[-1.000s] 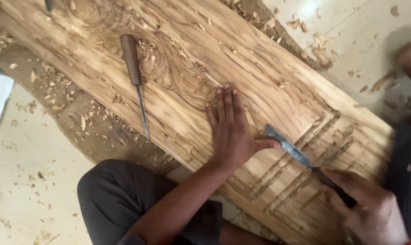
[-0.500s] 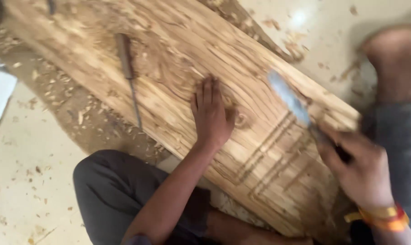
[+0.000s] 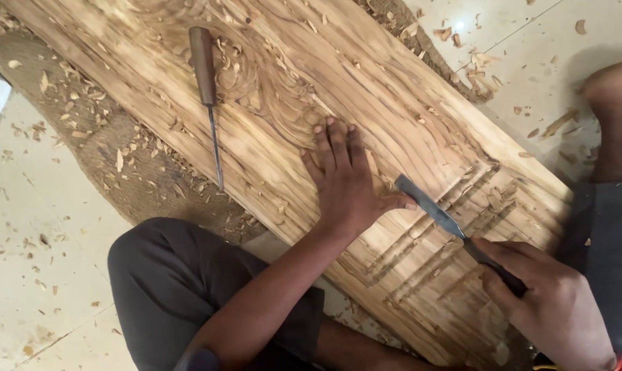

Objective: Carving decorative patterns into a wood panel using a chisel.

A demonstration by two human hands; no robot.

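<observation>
1. At the frame's centre, the left hand [image 3: 345, 182] lies flat and open, fingers spread, steadying the long, pale, grained wooden plank [image 3: 270, 82].
2. Lower right, the right hand [image 3: 551, 306] grips the dark-handled flat steel chisel [image 3: 431, 209], blade angled toward the carved grooves [image 3: 435, 240].
3. Upper left, a spare wooden-handled thin gouge [image 3: 206, 89] rests among shavings [image 3: 129, 161].
</observation>
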